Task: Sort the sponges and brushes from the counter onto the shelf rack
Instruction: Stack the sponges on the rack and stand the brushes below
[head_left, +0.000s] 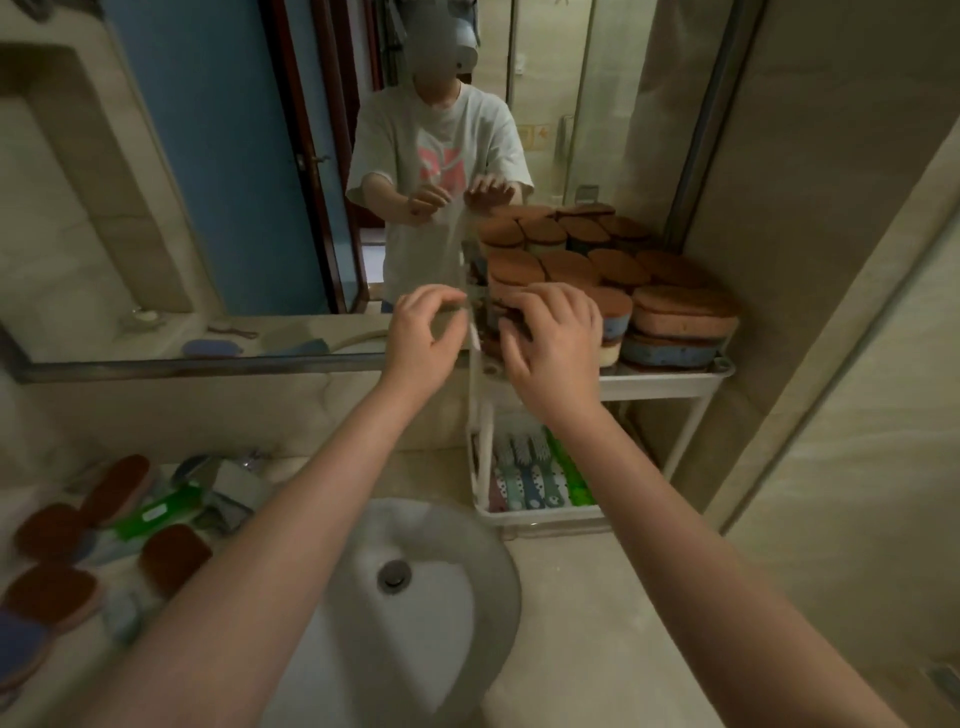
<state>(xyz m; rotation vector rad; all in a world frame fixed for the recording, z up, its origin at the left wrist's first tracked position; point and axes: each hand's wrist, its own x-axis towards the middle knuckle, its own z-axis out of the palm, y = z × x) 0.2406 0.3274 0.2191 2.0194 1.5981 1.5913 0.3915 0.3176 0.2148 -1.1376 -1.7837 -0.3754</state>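
Observation:
A white shelf rack (665, 387) stands at the right of the counter. Its top shelf is packed with stacked sponges (675, 317) that have brown scouring tops. Several patterned brushes (530, 478) lie in its lower tray. My right hand (556, 343) rests with spread fingers on the sponges at the shelf's left end. My left hand (426, 332) hovers beside the rack's left post, fingers loosely curled, with nothing visible between them. More brown-topped sponges (52, 597) and a green brush (150, 512) lie on the counter at far left.
A round white sink (415, 597) sits below my forearms, with a chrome faucet (228, 467) at its back left. A large mirror (208, 156) covers the wall behind. A tiled wall (831, 260) closes in the rack's right side.

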